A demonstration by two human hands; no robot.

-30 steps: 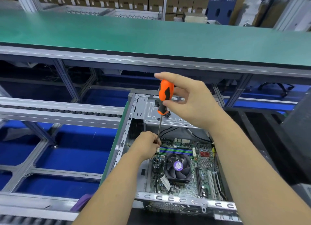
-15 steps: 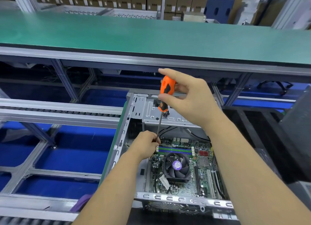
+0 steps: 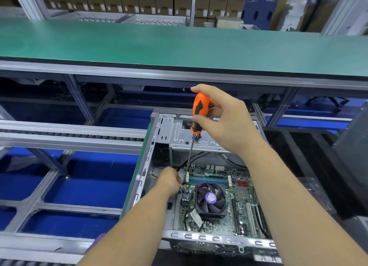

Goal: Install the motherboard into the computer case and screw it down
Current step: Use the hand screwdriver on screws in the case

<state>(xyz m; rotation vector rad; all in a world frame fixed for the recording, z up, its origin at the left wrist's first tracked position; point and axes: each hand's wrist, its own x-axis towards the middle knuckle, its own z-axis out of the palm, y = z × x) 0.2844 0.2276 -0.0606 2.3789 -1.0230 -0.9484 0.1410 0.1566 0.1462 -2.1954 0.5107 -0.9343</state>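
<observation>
Gripping screwdriver [image 3: 199,112] handle, right fingers [image 3: 201,119]

Two bare forearms, no sleeves, left hand [image 3: 169,179], right hand [image 3: 225,122], no gloves

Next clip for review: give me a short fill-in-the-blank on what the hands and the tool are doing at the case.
1. The right hand grips the screwdriver by its ____ and black handle.
2. The left hand steadies the shaft near its tip at the motherboard's far-____ corner.
3. The CPU fan has a ____ label on its hub.

Missing words: orange; left; purple
</observation>
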